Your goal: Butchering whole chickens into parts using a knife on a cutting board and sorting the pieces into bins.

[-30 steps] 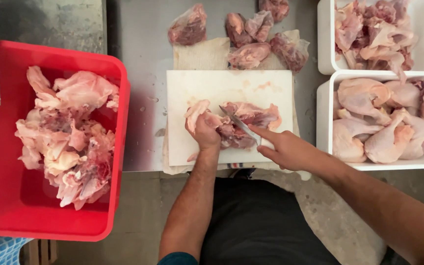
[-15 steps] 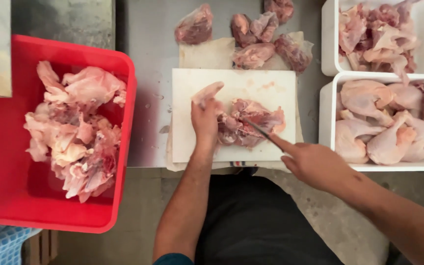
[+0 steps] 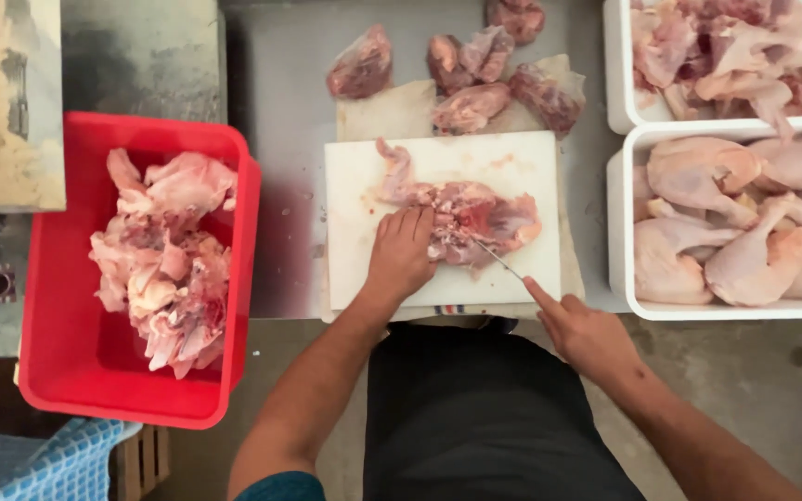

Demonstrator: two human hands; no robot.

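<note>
On the near edge of the grey metal worktop (image 3: 280,83) I log: right hand (image 3: 587,334) clamped on a thin steel knife (image 3: 498,260), blade tip touching the raw pink chicken carcass (image 3: 475,218); left hand (image 3: 401,255) flat, fingers together, pressing that carcass onto the white rectangular cutting board (image 3: 364,186). Left: red plastic crate (image 3: 76,371) of trimmings. Right: white tubs (image 3: 624,278) of chicken. Beyond: bagged pieces (image 3: 471,107).

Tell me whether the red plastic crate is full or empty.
Partly full: the red plastic crate holds a heap of raw chicken scraps, with bare floor showing.
</note>
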